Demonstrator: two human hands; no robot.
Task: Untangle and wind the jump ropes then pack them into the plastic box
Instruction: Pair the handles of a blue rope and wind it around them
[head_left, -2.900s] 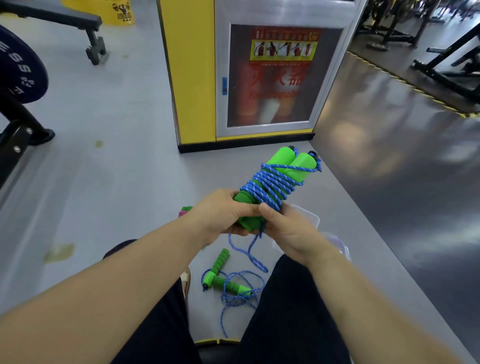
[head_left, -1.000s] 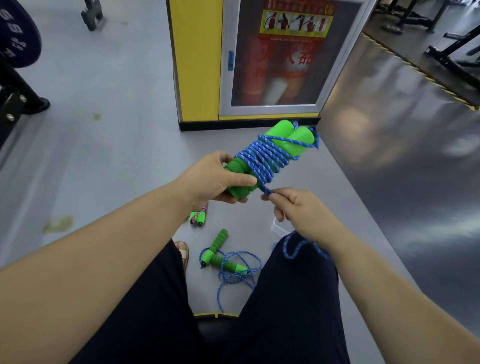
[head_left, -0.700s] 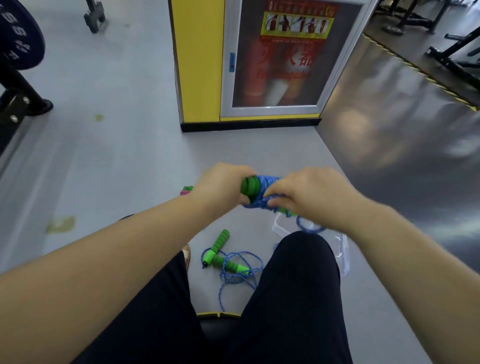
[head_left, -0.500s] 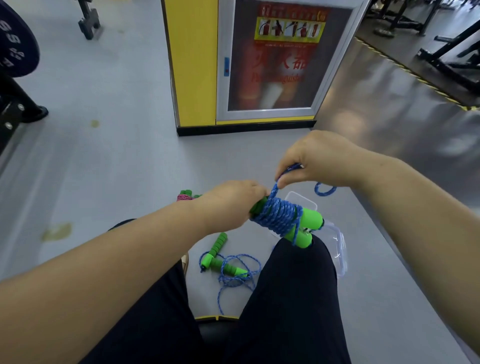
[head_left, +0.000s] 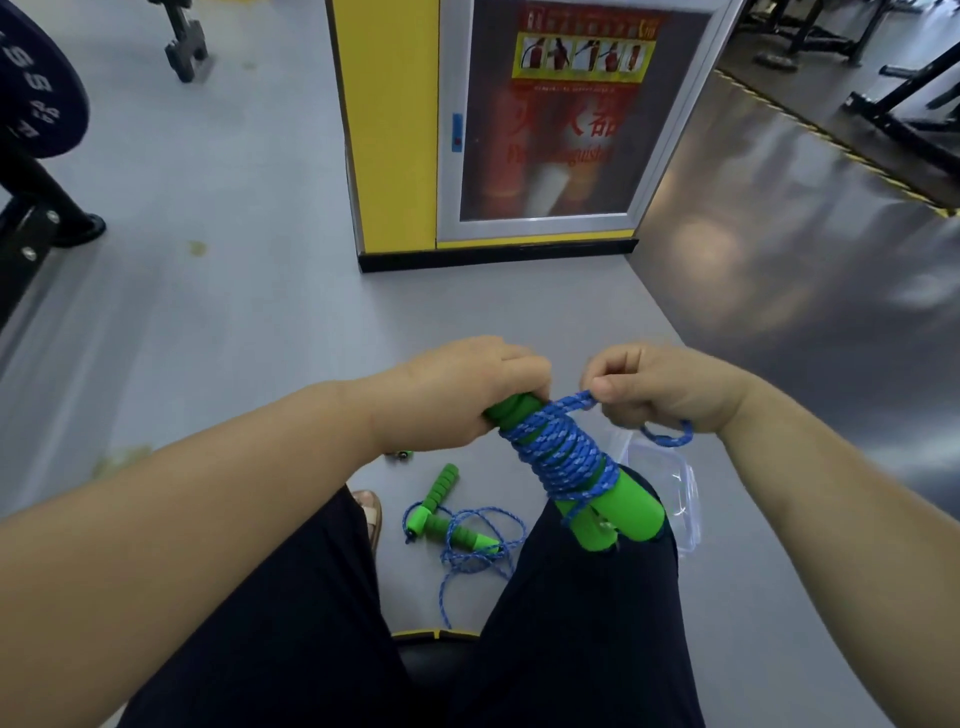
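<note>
At centre frame, our left hand (head_left: 457, 395) grips the handles (head_left: 628, 506); our right hand (head_left: 660, 389) pinches the rope (head_left: 561, 457) end. Winding looks nearly done: next we tuck it, then pack the box (head_left: 680, 493) just right of centre.

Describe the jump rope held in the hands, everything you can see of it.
The held jump rope has two smooth green handles, foam by the look, lying side by side, with blue white-flecked braided cord wound many turns round their middle. The bundle tilts, its lower ends down over the right thigh. The left hand grips the upper ends. The right hand pinches a stretch of cord pulled out from the top of the winding, and a short loop hangs under that hand.
</note>
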